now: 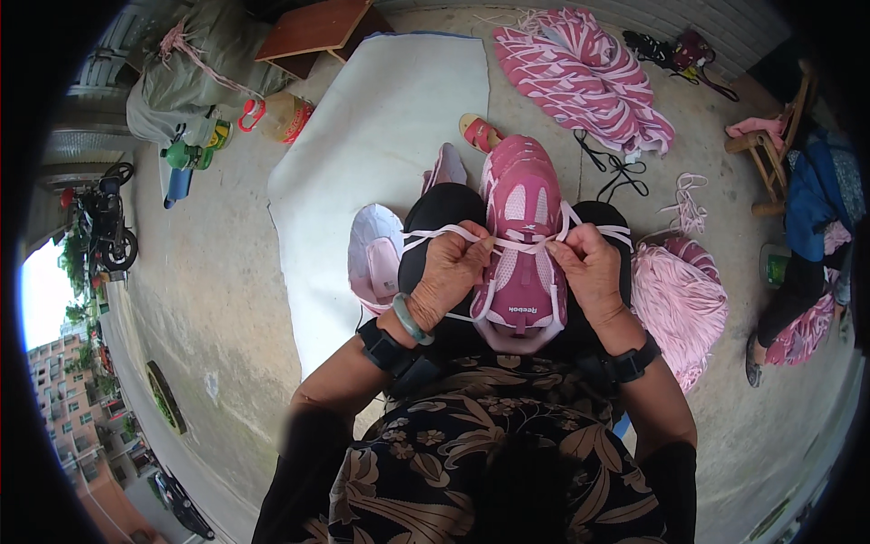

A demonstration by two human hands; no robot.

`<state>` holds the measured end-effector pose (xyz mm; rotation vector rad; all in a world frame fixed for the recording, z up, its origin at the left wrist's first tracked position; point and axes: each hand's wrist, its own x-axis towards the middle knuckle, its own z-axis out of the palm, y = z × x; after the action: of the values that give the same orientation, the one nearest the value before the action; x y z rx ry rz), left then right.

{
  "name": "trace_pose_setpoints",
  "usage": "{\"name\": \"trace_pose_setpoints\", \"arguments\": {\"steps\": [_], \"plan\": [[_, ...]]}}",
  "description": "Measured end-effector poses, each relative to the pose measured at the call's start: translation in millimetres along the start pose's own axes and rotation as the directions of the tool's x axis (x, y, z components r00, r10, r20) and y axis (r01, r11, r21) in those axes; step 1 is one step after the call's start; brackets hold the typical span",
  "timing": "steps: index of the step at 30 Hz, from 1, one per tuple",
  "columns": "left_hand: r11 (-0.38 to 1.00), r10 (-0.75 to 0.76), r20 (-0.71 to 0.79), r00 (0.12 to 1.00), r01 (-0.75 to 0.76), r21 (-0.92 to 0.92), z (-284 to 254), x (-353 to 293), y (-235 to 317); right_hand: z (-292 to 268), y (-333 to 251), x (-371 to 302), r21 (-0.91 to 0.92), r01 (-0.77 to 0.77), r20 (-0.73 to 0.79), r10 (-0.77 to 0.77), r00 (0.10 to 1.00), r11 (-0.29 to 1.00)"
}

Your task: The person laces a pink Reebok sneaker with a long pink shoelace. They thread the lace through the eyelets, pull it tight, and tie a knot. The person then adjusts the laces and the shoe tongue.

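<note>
A pink and magenta sneaker upper (518, 306) lies lengthwise between my knees, with more uppers stacked beyond it. A pale pink shoelace (518, 246) stretches across its lacing area, and its ends trail past both knees. My left hand (453, 270) pinches the lace at the left side of the upper, thumb against fingers. On the opposite side, my right hand (587, 265) pinches the lace where it bends upward in a loop. Beside my left knee another upper (374, 258) rests with its pale lining showing.
A white sheet (381, 118) covers the floor ahead and left. Bundled uppers (589, 77) lie at far right, pale pink laces (675, 308) by my right knee. A red sandal (478, 133), a wooden board (313, 27) and a plastic jug (285, 118) are farther off. Another person (807, 236) is at right.
</note>
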<state>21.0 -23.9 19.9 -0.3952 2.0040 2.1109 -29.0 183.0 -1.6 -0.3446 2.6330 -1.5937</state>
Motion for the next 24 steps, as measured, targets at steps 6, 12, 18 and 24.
{"name": "trace_pose_setpoints", "arguments": {"steps": [6,12,18,24], "plan": [[0.921,0.280,-0.123,0.952,-0.230,0.315,5.6,1.2,-16.1,-9.0,-43.8,-6.8,-0.246,0.528,0.128,-0.513,0.849,0.813],[0.927,0.263,-0.170,0.950,-0.200,0.317,9.1,8.6,-17.3,4.0,-54.6,-7.3,-0.421,0.573,0.350,-0.457,0.818,0.703],[0.920,0.289,-0.179,0.940,-0.222,0.323,8.2,11.5,-16.9,8.3,-54.0,-10.2,-0.420,0.511,0.281,-0.428,0.859,0.750],[0.848,0.390,-0.164,0.906,-0.284,0.448,9.2,10.6,-11.9,8.7,-52.7,-11.3,-0.398,0.475,0.279,-0.390,0.878,0.785]]}}
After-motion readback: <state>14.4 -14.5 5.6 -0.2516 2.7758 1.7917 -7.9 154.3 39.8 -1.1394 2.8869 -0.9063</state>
